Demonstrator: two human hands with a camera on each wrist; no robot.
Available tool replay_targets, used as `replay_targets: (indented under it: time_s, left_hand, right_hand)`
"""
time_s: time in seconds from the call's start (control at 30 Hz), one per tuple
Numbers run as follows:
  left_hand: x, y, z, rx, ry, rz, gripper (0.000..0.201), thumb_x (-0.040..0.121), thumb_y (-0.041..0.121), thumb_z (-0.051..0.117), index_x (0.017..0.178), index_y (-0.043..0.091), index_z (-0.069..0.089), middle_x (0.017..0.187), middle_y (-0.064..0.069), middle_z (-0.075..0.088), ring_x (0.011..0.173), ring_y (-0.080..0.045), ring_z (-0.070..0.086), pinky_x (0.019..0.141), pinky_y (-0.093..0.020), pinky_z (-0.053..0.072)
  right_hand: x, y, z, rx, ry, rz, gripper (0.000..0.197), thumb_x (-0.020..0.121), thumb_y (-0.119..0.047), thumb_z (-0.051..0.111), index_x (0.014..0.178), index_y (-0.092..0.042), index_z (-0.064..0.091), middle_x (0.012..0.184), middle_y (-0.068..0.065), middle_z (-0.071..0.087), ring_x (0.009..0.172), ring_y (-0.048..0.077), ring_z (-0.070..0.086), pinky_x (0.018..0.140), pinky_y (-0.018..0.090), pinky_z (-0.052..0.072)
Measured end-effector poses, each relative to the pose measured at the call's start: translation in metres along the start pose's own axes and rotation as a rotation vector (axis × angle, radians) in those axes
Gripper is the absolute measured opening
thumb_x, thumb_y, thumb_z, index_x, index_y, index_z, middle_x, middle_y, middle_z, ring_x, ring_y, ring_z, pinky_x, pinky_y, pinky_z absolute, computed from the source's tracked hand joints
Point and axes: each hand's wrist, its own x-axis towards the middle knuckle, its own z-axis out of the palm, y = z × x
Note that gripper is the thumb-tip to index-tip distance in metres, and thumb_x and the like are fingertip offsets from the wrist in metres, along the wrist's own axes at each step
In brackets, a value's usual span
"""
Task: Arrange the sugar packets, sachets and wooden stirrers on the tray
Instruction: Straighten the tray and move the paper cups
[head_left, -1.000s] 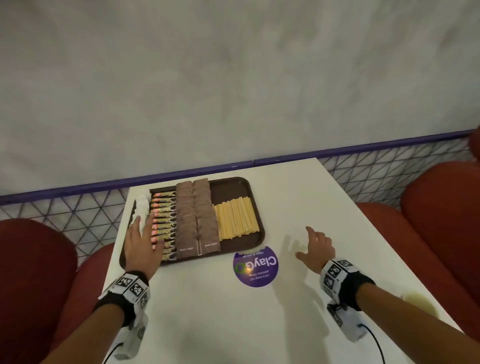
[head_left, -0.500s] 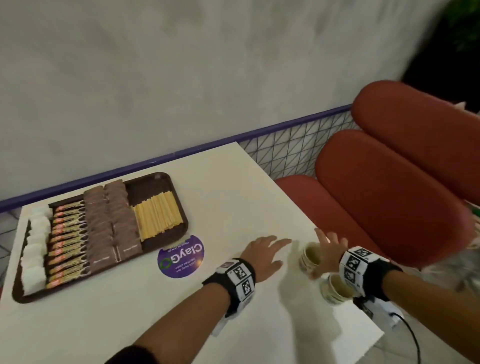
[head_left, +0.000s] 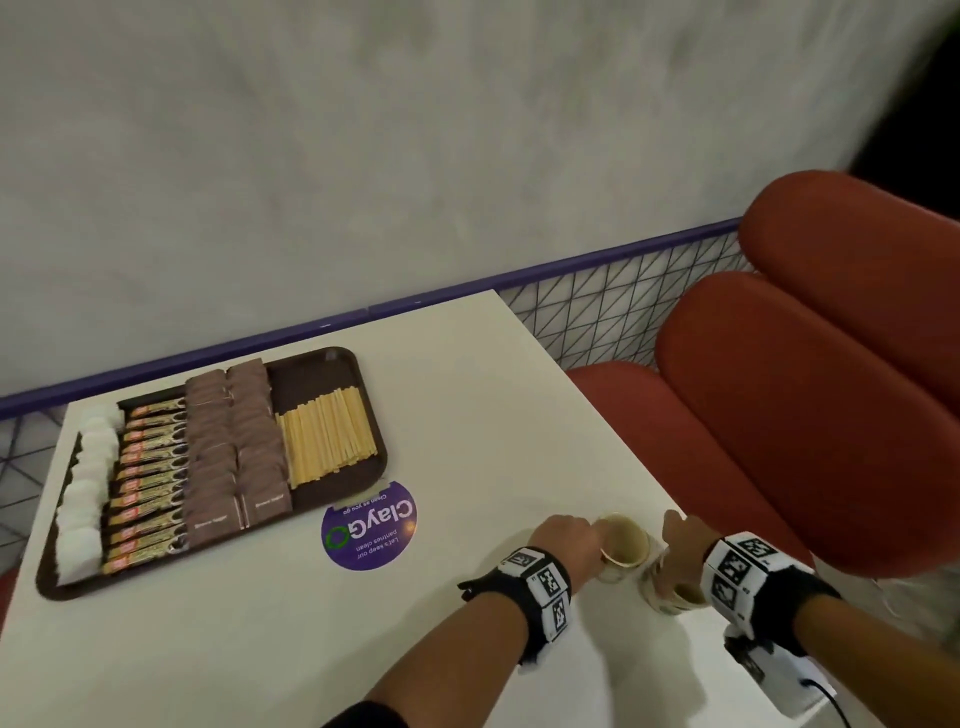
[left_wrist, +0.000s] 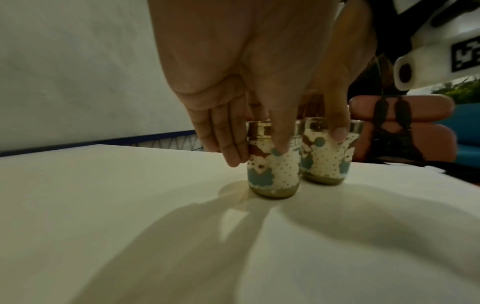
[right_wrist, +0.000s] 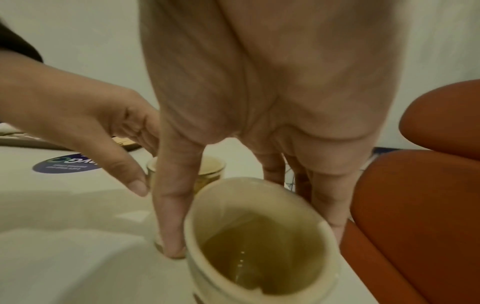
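The brown tray (head_left: 317, 376) lies at the table's far left. It holds white packets (head_left: 85, 493), stick sachets (head_left: 150, 483), brown sugar packets (head_left: 234, 441) and wooden stirrers (head_left: 327, 441) in neat rows. Both hands are away from it, at the table's right edge. My left hand (head_left: 597, 535) grips a patterned paper cup (left_wrist: 270, 170) between thumb and fingers. My right hand (head_left: 680, 551) grips a second paper cup (right_wrist: 259, 246) beside it, thumb on one side and fingers on the other. Both cups stand on the table.
A round purple sticker (head_left: 369, 525) sits between the tray and the cups. Red padded seats (head_left: 779, 415) flank the table's right edge. A purple rail with wire mesh (head_left: 597, 312) and a grey wall run behind the table.
My left hand left the tray and crossed right to the first cup, closing on it. My right hand closed on the second cup. The head view swung to the right.
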Motion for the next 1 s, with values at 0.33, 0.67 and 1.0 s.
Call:
replay_targets:
  time_s: [0.33, 0.67, 1.0]
  left_hand:
    - [-0.032, -0.158, -0.054, -0.129, 0.136, -0.366, 0.038, 0.095, 0.025, 0.047, 0.131, 0.012, 0.046, 0.121, -0.018, 0.058, 0.111, -0.034, 0.056, 0.089, -0.037, 0.044]
    - [-0.022, -0.245, -0.077, -0.176, 0.265, -0.623, 0.033, 0.094, 0.02, 0.044, 0.126, 0.01, 0.048, 0.118, -0.015, 0.06, 0.108, -0.033, 0.058, 0.087, -0.038, 0.046]
    - [-0.024, -0.267, -0.059, -0.161, 0.34, -0.569, 0.032, 0.096, 0.026, 0.042, 0.124, 0.013, 0.051, 0.11, -0.008, 0.065, 0.102, -0.024, 0.06, 0.087, -0.031, 0.046]
  right_hand:
    - [0.042, -0.103, -0.084, 0.001, 0.109, -0.202, 0.044, 0.081, -0.031, 0.06, 0.118, -0.009, 0.051, 0.122, 0.008, 0.056, 0.112, 0.023, 0.057, 0.08, 0.025, 0.043]
    - [0.107, -0.221, -0.159, 0.205, 0.229, -0.409, 0.053, 0.08, -0.027, 0.064, 0.125, -0.017, 0.039, 0.122, 0.007, 0.046, 0.111, 0.026, 0.051, 0.085, 0.03, 0.043]
    - [0.143, -0.31, -0.185, 0.25, 0.293, -0.587, 0.061, 0.073, -0.014, 0.073, 0.126, -0.016, 0.042, 0.127, 0.009, 0.041, 0.117, 0.027, 0.046, 0.095, 0.033, 0.044]
